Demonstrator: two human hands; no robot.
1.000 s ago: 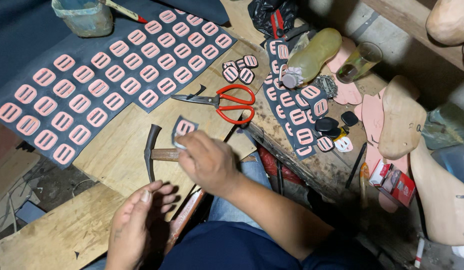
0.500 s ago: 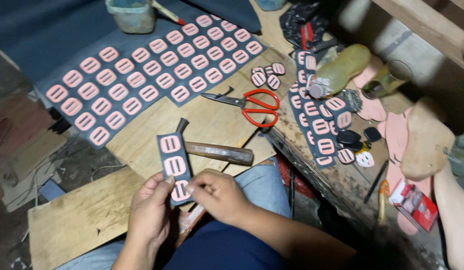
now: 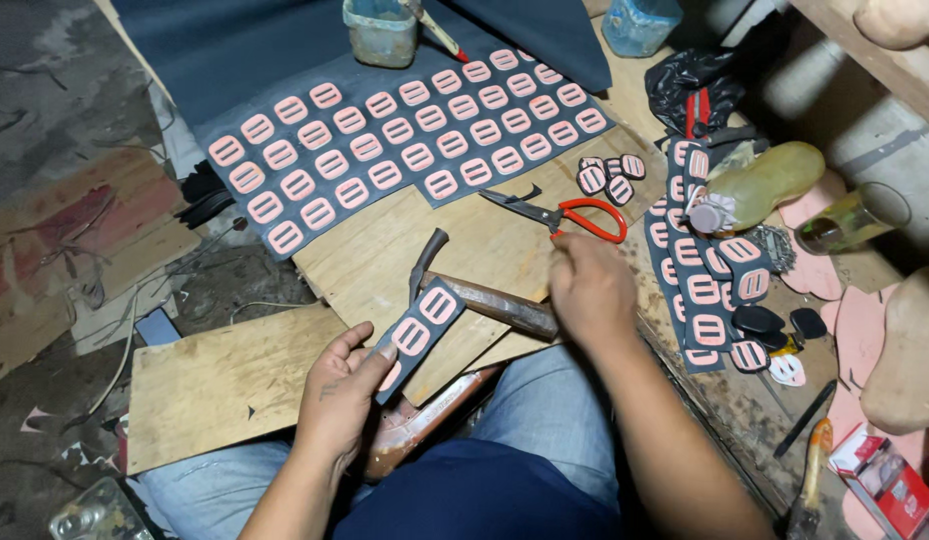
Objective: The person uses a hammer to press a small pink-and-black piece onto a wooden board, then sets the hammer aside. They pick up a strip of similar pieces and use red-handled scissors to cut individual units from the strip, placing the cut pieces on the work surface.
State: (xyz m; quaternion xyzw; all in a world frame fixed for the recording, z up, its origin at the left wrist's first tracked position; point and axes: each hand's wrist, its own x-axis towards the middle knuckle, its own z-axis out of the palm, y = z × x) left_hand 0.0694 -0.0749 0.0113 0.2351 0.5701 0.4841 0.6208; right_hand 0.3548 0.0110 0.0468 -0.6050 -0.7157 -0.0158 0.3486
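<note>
Plywood board [image 3: 235, 380]: left hand [image 3: 340, 395] fingers clamp dark strip [image 3: 417, 330]; right hand [image 3: 590, 290] curled over hammer [image 3: 485, 300], grip unclear.

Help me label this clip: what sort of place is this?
Probably a small shoemaking workshop: wooden shoe lasts at the right, a dark sheet covered with pink buckle shapes, and a hammer and red-handled scissors on the plywood board.
</note>
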